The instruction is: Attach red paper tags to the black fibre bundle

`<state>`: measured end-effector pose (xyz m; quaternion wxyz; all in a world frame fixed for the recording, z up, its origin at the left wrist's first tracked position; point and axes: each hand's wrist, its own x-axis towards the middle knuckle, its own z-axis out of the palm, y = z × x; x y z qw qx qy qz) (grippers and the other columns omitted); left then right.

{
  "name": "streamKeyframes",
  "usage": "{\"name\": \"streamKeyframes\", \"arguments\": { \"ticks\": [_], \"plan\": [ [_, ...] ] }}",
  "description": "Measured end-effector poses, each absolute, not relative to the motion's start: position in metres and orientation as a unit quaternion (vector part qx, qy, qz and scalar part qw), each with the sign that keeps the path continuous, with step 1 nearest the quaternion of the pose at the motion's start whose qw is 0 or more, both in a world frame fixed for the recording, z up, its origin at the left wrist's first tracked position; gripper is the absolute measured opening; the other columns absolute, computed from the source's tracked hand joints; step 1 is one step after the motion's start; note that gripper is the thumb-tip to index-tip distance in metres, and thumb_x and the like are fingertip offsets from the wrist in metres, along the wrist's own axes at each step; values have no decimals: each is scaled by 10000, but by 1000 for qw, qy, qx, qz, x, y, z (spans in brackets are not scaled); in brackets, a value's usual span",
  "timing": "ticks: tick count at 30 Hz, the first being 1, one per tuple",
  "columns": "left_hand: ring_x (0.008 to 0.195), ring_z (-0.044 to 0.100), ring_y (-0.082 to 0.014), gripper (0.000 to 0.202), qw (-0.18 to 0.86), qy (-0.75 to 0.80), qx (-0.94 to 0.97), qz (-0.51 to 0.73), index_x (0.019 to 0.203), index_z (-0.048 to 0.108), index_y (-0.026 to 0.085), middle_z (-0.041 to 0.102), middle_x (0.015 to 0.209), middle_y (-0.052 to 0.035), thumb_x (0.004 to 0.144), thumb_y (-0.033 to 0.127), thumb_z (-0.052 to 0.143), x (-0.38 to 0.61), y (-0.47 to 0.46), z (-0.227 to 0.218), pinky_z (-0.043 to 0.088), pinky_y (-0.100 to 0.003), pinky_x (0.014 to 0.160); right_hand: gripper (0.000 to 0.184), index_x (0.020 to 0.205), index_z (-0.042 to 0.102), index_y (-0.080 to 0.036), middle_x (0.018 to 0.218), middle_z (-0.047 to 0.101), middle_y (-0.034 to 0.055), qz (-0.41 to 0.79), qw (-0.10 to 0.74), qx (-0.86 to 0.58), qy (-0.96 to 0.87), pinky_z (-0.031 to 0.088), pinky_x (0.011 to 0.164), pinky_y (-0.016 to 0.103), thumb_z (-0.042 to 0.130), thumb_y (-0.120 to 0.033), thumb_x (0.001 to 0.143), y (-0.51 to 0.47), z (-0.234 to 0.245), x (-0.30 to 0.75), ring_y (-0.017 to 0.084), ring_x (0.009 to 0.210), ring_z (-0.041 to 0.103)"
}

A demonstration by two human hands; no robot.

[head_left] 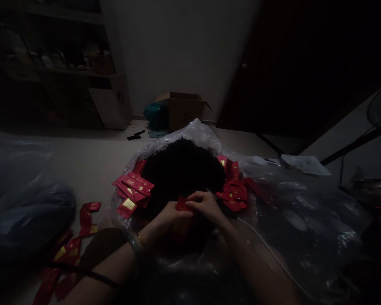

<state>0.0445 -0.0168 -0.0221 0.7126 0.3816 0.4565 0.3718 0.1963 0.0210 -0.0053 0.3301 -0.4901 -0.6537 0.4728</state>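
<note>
My left hand (169,217) and my right hand (205,205) meet low in the middle of the dim view, both pinching one small red packet (180,205) between their fingers. Right behind them rises a dark heap (182,169) lying on a clear plastic sheet (197,131). A fan of red packets with gold labels (131,186) lies left of the heap. Another bunch of red packets (233,186) lies to its right. A thin pale stick (211,193) pokes out above my right hand. My left wrist wears a bangle (135,244).
More red packets (70,248) are scattered on the floor at lower left. A big clear bag (22,199) bulges at left. A cardboard box (182,110) and a teal bag (155,115) stand by the far wall. Shelves (60,63) fill the back left. A white cord (273,254) runs at right.
</note>
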Motion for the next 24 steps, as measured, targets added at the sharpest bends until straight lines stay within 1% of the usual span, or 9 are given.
{"name": "streamKeyframes", "arguments": {
  "ticks": [2,7,11,14,16,18,19,21,24],
  "plan": [
    [608,618,-167,279,700,474,405,347,771,680,88,674,639,-26,536,213,764,44,-18,-23,459,-263,608,177,787,736,-173,749,697,27,467,309,-472,-681,466,637,265,713,-265,637,20,-8,195,163,685,623],
    [589,605,-156,241,696,468,449,307,766,686,94,663,618,-10,565,219,729,45,-18,-26,446,-250,581,162,689,729,-179,674,657,23,406,315,-425,-746,430,578,237,651,-313,735,18,-16,190,142,641,595],
    [559,592,-148,250,688,494,421,325,707,672,100,651,587,-6,523,238,768,46,-16,-24,442,-246,564,221,770,727,-182,757,688,37,376,275,-453,-760,454,641,250,575,-337,810,29,-9,204,163,710,623],
    [568,605,-150,321,688,489,379,379,721,672,102,664,615,-21,494,285,807,45,-14,-20,454,-251,578,271,1008,682,-184,983,685,80,262,196,-548,-770,450,793,292,562,-346,828,43,-6,231,217,925,618],
    [578,620,-157,388,685,487,351,412,774,681,100,681,654,-38,487,320,822,44,-12,-16,465,-255,586,472,1189,580,-179,1138,623,134,138,98,-628,-760,417,865,341,659,-344,753,50,-11,246,280,1066,555],
    [595,638,-168,447,680,487,325,442,819,683,100,698,701,-57,480,350,833,43,-11,-14,478,-263,590,656,1266,495,-161,1198,580,170,75,-4,-684,-726,403,880,387,733,-326,677,55,-22,254,326,1112,521],
    [610,648,-176,471,678,484,315,455,836,683,100,707,734,-69,474,358,839,43,-11,-14,486,-268,595,693,1275,474,-153,1198,578,177,64,-39,-696,-714,403,875,399,746,-319,660,56,-27,255,335,1113,521],
    [632,662,-190,504,678,479,298,471,850,683,102,718,804,-93,451,360,852,43,-10,-14,500,-281,605,646,1240,491,-143,1175,591,175,74,-73,-701,-705,417,848,390,739,-296,664,58,-36,254,327,1090,546],
    [632,669,-197,521,684,469,287,479,852,684,101,720,867,-115,433,354,863,43,-9,-18,507,-291,605,441,1124,576,-140,1136,612,164,118,-66,-698,-703,445,789,339,679,-237,706,61,-38,256,290,1023,598]
  ]
}}
